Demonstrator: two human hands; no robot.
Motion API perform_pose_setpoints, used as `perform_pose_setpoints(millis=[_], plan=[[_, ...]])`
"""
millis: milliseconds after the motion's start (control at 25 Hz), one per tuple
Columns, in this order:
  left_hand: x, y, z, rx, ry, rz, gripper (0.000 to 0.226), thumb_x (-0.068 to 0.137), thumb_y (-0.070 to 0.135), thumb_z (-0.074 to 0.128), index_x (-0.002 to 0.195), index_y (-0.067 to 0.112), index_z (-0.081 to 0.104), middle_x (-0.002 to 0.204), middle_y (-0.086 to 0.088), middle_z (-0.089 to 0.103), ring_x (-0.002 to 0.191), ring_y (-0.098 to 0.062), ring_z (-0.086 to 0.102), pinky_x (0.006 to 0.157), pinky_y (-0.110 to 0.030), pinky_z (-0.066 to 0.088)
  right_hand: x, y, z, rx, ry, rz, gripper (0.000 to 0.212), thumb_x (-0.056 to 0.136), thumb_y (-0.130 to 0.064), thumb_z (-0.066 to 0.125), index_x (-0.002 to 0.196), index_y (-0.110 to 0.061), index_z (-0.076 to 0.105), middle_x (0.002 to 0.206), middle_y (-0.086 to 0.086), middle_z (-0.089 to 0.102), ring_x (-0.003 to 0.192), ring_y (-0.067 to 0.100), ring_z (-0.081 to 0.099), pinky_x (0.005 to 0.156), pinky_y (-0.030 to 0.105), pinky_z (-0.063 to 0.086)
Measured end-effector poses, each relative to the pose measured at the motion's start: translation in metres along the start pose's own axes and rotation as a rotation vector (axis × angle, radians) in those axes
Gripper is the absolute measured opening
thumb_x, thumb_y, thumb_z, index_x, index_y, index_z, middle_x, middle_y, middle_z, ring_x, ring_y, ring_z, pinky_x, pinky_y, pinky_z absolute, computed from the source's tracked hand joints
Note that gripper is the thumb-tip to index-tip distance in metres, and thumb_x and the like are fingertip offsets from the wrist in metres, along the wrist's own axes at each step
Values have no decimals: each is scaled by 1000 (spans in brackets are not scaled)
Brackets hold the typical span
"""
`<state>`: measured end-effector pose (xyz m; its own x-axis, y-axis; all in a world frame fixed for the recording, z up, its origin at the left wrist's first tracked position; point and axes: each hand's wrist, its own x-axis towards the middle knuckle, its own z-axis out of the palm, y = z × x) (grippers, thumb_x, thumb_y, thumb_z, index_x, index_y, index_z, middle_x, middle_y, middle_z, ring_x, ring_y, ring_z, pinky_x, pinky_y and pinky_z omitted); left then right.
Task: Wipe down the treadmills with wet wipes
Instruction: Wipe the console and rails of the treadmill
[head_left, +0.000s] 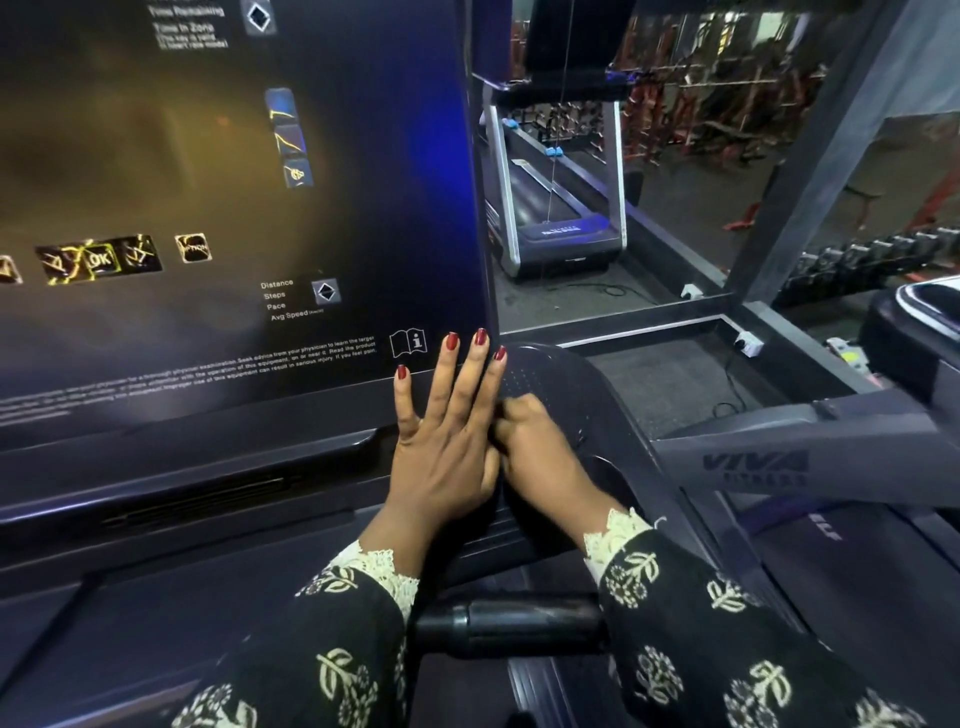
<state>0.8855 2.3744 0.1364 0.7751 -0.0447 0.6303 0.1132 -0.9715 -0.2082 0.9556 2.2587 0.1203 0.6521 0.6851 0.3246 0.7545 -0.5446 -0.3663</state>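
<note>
1. Head view: the dark glossy treadmill console panel (208, 208) fills the frame from 9 to 12 o'clock, its printed labels and icons facing the person.
2. The left hand (447, 431) lies flat near centre, fingers straight and spread, pressing the panel's corner at its 5 o'clock.
3. The right hand (540, 447) touches it on the 3 o'clock side, fingers curled on the black dotted plastic side tray (545, 374). Whether they pinch anything I cannot tell, since the left hand hides the fingertips.
4. No wet wipe shows; it may sit under either hand.
5. Progress, as a judgement: work is at this console's corner and tray. The black rubber handlebar grip (509, 623) at 6 o'clock, the grey side arm (779, 462) at 3 o'clock and the second grey-framed treadmill (556, 208) at 1 o'clock may remain. No wet streaks show which surfaces are already wiped.
</note>
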Motion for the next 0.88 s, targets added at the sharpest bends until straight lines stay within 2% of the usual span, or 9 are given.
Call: perform_pose_setpoints(millis=[80,200,280,360,440,520,560,720,880], plan=[[0,-1,-2,-32,-4,2,91,71,31,49,153,11,16,161,-5,10,149,-25,7,113,-61,7,2,22,-7,-16,30,-99,33,73,6,55,98,-5,73,99,11,68,86,28,55,84,29,45],[1,-2,-5,-60,-13,3,93,67,27,48,153,10,17,161,-5,9,149,-24,5,115,-59,5,25,62,-18,-107,146,254,37,89,3,52,119,-12,67,115,8,64,101,30,51,88,25,37],[1,-2,-6,-67,-11,7,93,65,26,47,153,9,19,161,-5,11,149,-25,7,115,-59,4,40,57,-13,-125,172,401,29,95,-6,48,117,-9,67,114,10,61,101,29,47,88,31,37],[1,-3,-7,-84,0,9,93,64,25,46,152,9,23,160,-6,15,149,-25,10,115,-58,5,47,30,-1,-49,116,328,20,91,-6,50,101,-8,68,103,12,62,89,25,48,80,31,39],[2,-3,-7,-95,21,7,91,63,24,46,151,9,27,159,-6,19,148,-24,14,114,-58,9,40,13,5,-17,26,84,17,83,1,56,90,-7,69,91,11,64,83,26,51,69,28,38],[2,-6,-8,-67,39,12,87,66,23,46,150,10,30,159,-5,22,147,-22,18,113,-58,15,36,23,-1,-6,-32,-74,19,76,3,59,88,-6,72,90,11,67,81,27,55,70,23,34],[3,-7,-8,-43,45,17,86,67,23,46,150,11,30,159,-4,23,147,-22,19,112,-57,17,38,34,-6,-9,-10,-57,21,78,0,59,93,-7,73,95,10,68,83,28,56,73,22,33],[3,-5,-6,70,31,11,86,71,27,46,153,13,23,160,-4,17,148,-22,16,111,-56,17,56,59,-12,-179,176,393,31,96,-7,45,118,-9,65,112,10,61,102,31,47,87,32,40],[3,-2,-3,102,40,-29,86,72,30,48,153,14,23,160,-7,18,147,-21,17,110,-54,20,63,11,6,133,38,257,28,93,-36,40,86,-25,64,94,2,63,91,19,58,83,30,45]])
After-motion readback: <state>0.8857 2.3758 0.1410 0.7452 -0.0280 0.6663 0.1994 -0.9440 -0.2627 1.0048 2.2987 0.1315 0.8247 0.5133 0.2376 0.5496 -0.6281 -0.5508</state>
